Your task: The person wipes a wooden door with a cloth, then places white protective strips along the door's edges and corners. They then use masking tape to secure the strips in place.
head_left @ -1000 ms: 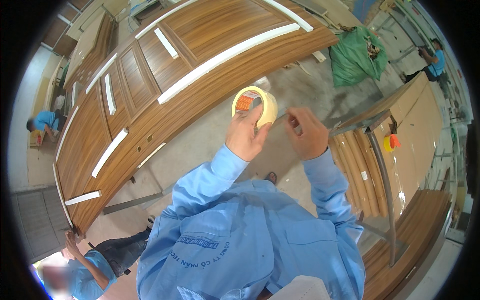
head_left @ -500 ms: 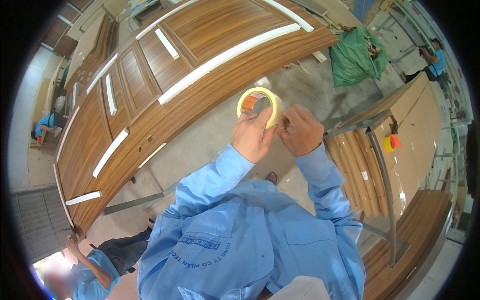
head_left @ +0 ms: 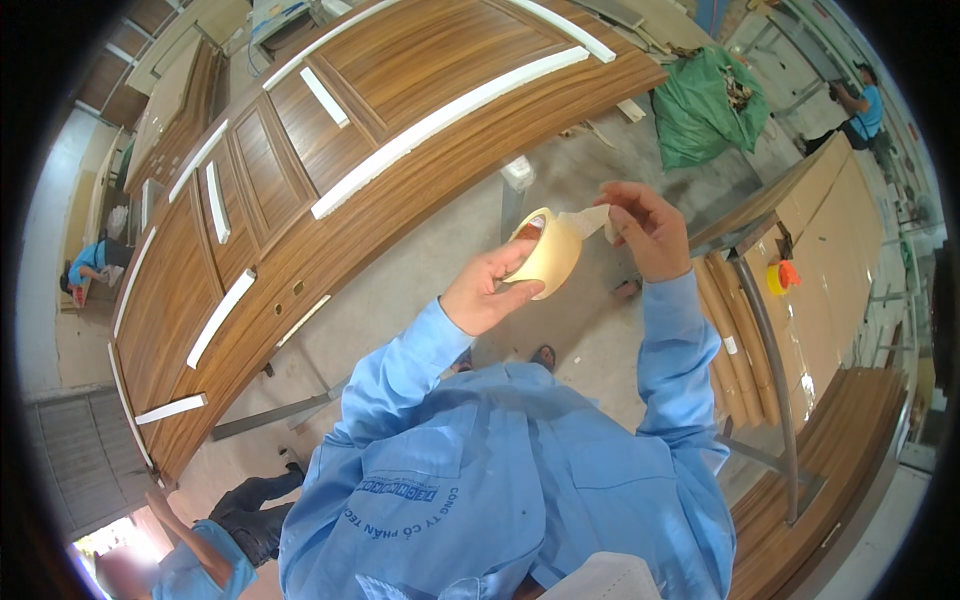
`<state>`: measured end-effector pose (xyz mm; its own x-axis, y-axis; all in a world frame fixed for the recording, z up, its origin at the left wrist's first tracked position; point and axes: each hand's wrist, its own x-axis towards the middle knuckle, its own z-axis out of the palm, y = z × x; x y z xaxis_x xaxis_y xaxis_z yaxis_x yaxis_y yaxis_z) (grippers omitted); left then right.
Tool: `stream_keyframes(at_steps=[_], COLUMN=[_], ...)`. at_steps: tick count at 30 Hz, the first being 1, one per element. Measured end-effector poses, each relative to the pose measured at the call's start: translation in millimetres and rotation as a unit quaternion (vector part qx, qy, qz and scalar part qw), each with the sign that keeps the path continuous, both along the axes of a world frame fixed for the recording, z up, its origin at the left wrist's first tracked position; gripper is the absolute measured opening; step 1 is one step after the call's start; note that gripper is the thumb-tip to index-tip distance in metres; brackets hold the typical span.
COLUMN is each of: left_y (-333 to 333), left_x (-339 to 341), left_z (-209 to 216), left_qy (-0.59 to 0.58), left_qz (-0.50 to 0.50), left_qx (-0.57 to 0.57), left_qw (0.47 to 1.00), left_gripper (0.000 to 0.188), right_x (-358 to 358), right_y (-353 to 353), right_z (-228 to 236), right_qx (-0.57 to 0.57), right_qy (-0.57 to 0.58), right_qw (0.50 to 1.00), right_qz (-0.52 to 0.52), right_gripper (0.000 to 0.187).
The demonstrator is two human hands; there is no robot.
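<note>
My left hand (head_left: 488, 290) grips a roll of pale yellow masking tape (head_left: 556, 262), thumb on the outside and fingers reaching into its core. Between finger and thumb, my right hand (head_left: 648, 230) pinches the loose end of the tape. A short strip (head_left: 590, 220) stretches from the roll to that pinch. Both hands are held in front of my body, above the floor and beside the near edge of a brown wood-grain door (head_left: 400, 235). White foam strips (head_left: 450, 130) lie along the door's edges and across its panels.
A green sack (head_left: 705, 110) stands beyond the door's right end. To the right are cardboard rolls (head_left: 740, 350), a metal frame (head_left: 775, 400), a yellow-and-red tape roll (head_left: 780, 278) on cardboard, and stacked brown boards (head_left: 840, 450). A co-worker (head_left: 210, 550) is at the lower left; others are farther off.
My right hand has moved right and away from the roll, drawing out a short strip of tape. The roll has turned and shifted slightly lower in my left hand.
</note>
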<state>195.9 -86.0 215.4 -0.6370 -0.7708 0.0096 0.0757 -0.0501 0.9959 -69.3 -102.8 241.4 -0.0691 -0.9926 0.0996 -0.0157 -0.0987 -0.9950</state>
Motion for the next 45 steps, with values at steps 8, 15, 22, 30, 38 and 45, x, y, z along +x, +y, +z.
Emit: stream_keyframes(at_steps=[8,15,22,30,38,45], left_y=[0,-2,4,17,13,-13], left_x=[6,-9,-23,-45,-93,-102], left_z=[-25,-49,-60,-29,-47,-43], left_qy=[0.172,0.229,0.362,0.046,0.019,-0.075], left_qz=[0.056,0.133,-0.012,0.167,0.134,0.082], left_qx=[0.082,0.139,0.175,0.017,0.138,0.052], left_qw=[0.98,0.954,0.916,0.985,0.981,0.992], left_gripper=[0.037,0.042,0.059,0.053,0.019,0.006], right_x=[-51,-24,6,-9,-30,-79], right_y=[8,36,43,54,75,99], right_z=[-60,-140,-93,-87,-66,-65], right_qx=[0.075,-0.129,0.049,-0.077,-0.227,-0.09], right_qy=[0.311,0.214,-0.306,-0.031,0.337,0.149], right_qw=[0.934,0.968,0.918,0.994,0.892,0.978], right_qz=[-0.158,-0.023,0.246,-0.076,-0.196,0.112], right_gripper=[0.021,0.015,0.063,0.029,0.057,0.07])
